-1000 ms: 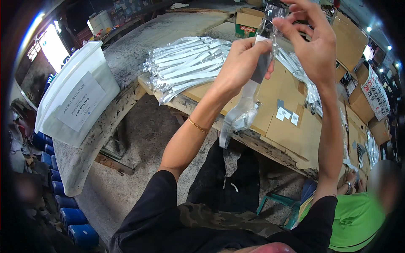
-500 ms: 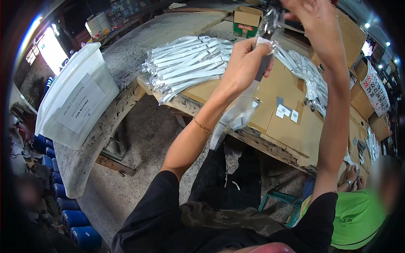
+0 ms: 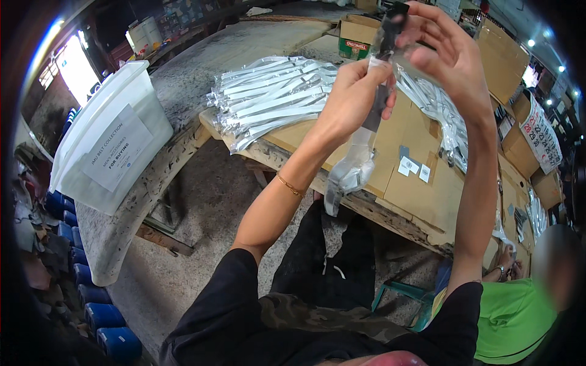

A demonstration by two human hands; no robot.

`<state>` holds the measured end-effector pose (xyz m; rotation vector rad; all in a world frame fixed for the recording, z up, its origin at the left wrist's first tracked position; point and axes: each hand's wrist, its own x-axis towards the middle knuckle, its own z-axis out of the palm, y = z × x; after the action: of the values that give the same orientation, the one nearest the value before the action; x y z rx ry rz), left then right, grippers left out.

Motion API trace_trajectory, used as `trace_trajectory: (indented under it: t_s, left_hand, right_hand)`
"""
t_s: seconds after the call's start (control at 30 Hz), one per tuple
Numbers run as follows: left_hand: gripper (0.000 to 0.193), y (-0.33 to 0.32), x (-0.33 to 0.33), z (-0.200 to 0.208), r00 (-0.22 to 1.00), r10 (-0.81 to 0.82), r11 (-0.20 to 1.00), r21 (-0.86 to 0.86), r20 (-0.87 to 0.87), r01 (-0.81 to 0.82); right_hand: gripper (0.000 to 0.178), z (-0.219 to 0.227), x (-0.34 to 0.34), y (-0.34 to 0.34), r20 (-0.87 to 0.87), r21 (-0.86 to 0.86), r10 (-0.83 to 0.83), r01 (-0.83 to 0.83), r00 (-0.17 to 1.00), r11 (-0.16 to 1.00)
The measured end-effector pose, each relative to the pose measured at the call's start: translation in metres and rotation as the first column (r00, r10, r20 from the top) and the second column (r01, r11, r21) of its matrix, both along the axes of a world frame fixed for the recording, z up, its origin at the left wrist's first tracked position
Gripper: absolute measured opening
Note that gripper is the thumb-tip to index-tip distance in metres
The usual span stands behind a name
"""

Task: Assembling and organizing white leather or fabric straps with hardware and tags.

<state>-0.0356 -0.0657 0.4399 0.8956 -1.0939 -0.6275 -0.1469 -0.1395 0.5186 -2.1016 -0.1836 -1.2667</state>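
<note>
My left hand (image 3: 360,91) is closed around a dark belt (image 3: 379,100) in a clear plastic sleeve, the thumb pressed on a white patch of it. Below that fist the sleeve's pale lower end (image 3: 349,174) hangs past the table's front edge. My right hand (image 3: 442,58) is raised by the belt's black upper end (image 3: 390,30), fingers spread and thumb apart. Whether its fingertips touch the plastic, I cannot tell. To the left lies a pile of sleeved belts (image 3: 274,94), and a second pile of sleeved belts (image 3: 436,116) is partly behind my right arm.
Cardboard (image 3: 390,171) covers the worktable, with several small tags (image 3: 415,168) on it. A white plastic bin (image 3: 113,143) stands at the left, above blue containers (image 3: 104,317). An open carton (image 3: 357,33) is at the back. A person in green (image 3: 516,317) works close on my right.
My right hand has come down a little and its fingers have spread. The belt's black upper end shows more clearly, and the sleeve's hanging end has swung and bunched up. My left hand keeps its grip.
</note>
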Motion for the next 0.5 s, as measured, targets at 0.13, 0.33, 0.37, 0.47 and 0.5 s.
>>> trace_trajectory:
  t_s: [0.13, 0.33, 0.37, 0.47, 0.5]
  left_hand:
    - [0.029, -0.001, -0.004, -0.001, 0.999, -0.030, 0.999, -0.018, 0.040, 0.031]
    - [0.025, 0.002, -0.009, 0.000, 0.983, -0.034, 0.999, 0.019, 0.179, 0.031]
    - [0.020, -0.001, -0.009, 0.000, 0.992, -0.069, 0.998, 0.014, 0.110, 0.068]
    - [0.014, 0.002, -0.006, 0.000, 0.995, -0.101, 0.995, -0.004, 0.020, 0.101]
    - [0.012, 0.002, -0.005, 0.000, 0.994, -0.108, 0.994, -0.024, 0.003, 0.108]
  right_hand:
    - [0.025, 0.006, 0.002, -0.016, 0.029, 0.042, -0.073, 0.072, 0.997, 0.997]
    - [0.013, 0.016, 0.005, -0.022, 0.079, 0.186, -0.174, 0.157, 0.982, 0.970]
    - [0.019, 0.012, 0.001, -0.035, 0.064, 0.179, -0.050, 0.038, 0.997, 0.983]
    - [0.025, -0.001, -0.002, -0.042, -0.055, 0.118, 0.056, -0.049, 0.997, 0.992]
    - [0.025, -0.004, -0.003, -0.044, -0.153, 0.049, 0.021, -0.014, 0.988, 0.999]
